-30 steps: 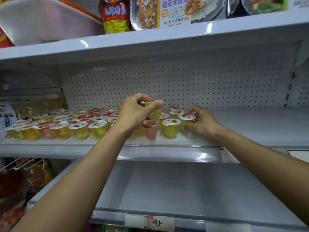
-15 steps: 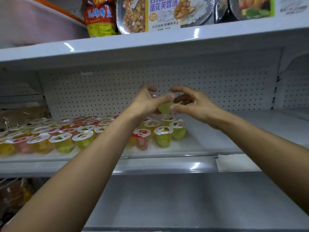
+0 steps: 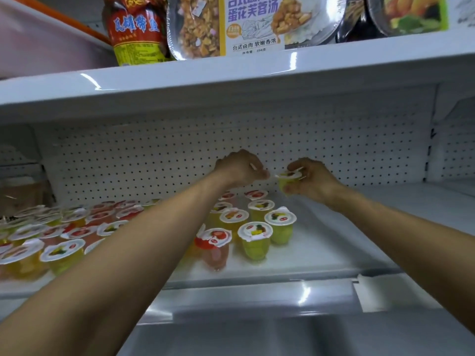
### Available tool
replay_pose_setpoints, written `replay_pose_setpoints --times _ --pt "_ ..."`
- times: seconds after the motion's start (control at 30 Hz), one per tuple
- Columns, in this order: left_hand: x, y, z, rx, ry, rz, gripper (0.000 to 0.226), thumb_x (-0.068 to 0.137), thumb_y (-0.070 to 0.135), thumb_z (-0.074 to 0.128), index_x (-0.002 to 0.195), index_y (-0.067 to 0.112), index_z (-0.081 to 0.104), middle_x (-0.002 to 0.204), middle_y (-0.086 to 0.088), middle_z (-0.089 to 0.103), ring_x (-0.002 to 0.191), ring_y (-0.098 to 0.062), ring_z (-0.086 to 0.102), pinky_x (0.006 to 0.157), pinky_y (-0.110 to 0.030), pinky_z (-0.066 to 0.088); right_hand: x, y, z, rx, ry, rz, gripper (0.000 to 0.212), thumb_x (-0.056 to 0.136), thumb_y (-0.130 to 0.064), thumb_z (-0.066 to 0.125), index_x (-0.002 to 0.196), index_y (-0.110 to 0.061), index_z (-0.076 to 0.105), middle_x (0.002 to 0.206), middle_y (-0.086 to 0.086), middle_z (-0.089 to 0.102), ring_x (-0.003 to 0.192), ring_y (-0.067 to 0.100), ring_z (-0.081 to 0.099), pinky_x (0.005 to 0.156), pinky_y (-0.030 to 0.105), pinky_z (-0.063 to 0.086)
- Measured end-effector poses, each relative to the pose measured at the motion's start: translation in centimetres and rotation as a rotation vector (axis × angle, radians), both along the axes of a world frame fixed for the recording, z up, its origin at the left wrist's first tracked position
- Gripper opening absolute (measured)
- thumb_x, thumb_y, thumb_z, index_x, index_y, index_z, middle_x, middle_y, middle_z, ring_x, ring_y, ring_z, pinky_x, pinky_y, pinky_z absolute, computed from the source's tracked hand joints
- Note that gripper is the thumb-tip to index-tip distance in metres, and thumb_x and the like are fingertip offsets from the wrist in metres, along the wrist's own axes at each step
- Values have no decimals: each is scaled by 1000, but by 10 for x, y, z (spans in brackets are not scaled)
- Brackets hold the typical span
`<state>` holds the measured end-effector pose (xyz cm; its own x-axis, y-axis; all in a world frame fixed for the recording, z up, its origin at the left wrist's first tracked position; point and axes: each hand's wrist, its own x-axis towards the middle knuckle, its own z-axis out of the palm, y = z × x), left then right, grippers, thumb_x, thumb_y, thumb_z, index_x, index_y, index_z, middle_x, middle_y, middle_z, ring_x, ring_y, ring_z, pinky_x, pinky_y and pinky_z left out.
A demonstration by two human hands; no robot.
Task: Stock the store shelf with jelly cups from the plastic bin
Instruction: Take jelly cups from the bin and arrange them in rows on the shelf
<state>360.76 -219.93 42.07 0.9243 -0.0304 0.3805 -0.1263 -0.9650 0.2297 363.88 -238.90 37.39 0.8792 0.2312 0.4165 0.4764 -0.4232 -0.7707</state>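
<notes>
My right hand [image 3: 312,182] pinches a yellow-green jelly cup [image 3: 288,179] with a white lid, held above the back of the middle shelf [image 3: 334,242]. My left hand [image 3: 239,168] hovers just left of it with fingers curled; a thin white edge shows between them, and the rest of its grasp is hidden. Several jelly cups [image 3: 254,240] in yellow, green and red stand in rows on the shelf below both hands, reaching to the left edge. A pale plastic bin [image 3: 38,47] sits on the upper shelf at the left.
A red-and-yellow food bag [image 3: 136,29] and flat meal trays [image 3: 252,21] line the upper shelf. Pegboard [image 3: 334,150] backs the middle shelf. The shelf's right half is bare white. A lower shelf [image 3: 282,337] lies below.
The yellow-green cup has passed from my left hand into my right hand. Both hands have risen and moved back toward the pegboard; my right hand left the cup it was setting down.
</notes>
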Motion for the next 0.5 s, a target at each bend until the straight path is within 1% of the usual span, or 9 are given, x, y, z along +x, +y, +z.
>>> replay_pose_setpoints --times 0.03,0.1,0.13,0.2,0.27,0.3,0.33,0.4,0.5 --pt "8 1 -4 88 12 51 41 82 63 62 107 31 69 129 8 61 117 -20 55 105 -44 38 8 3 -5 -22 20 -14 55 65 -10 85 113 -18 60 115 9 63 100 22 63 90 39 54" --pt "21 1 -12 219 31 128 51 81 70 58 109 29 69 125 8 63 114 -21 55 108 -48 30 21 10 -13 -78 40 -48 56 63 -12 85 113 -18 60 117 9 61 101 22 62 91 39 54" --pt "27 0 -15 269 37 153 54 80 73 56 107 28 69 118 7 66 109 -20 57 109 -49 27 27 13 -16 -99 52 -63 57 64 -12 85 115 -17 60 119 9 60 101 22 61 89 36 54" --pt "33 0 -19 354 50 176 52 79 74 56 92 26 67 97 6 67 98 -19 59 108 -49 24 32 18 -21 -143 68 -80 57 67 -11 83 118 -17 58 121 8 57 100 21 60 80 28 52" --pt "39 1 -21 391 84 166 48 79 72 58 80 24 59 81 6 60 91 -19 58 106 -49 22 38 22 -27 -191 68 -84 57 69 -11 82 119 -18 55 123 7 55 97 18 56 71 21 46" --pt "41 1 -22 378 103 155 47 78 70 60 82 23 60 80 7 60 92 -19 58 106 -49 21 41 23 -30 -209 70 -85 58 70 -11 81 120 -18 55 124 6 54 96 16 54 71 20 44" --pt "43 1 -22 350 117 142 47 78 69 62 89 23 63 84 7 63 95 -19 58 106 -49 21 44 24 -32 -219 76 -88 58 70 -11 81 121 -18 54 125 5 53 97 16 52 74 20 44" --pt "47 2 -22 307 136 124 51 75 66 67 103 23 67 97 6 68 100 -19 58 106 -49 22 48 24 -36 -224 89 -96 58 70 -12 82 121 -18 53 127 6 54 100 17 52 79 24 45" --pt "52 9 -22 292 148 106 51 76 61 70 110 24 66 109 7 68 107 -20 56 105 -48 23 50 23 -36 -232 95 -89 55 71 -12 81 118 -18 53 125 7 55 102 20 55 81 27 49"
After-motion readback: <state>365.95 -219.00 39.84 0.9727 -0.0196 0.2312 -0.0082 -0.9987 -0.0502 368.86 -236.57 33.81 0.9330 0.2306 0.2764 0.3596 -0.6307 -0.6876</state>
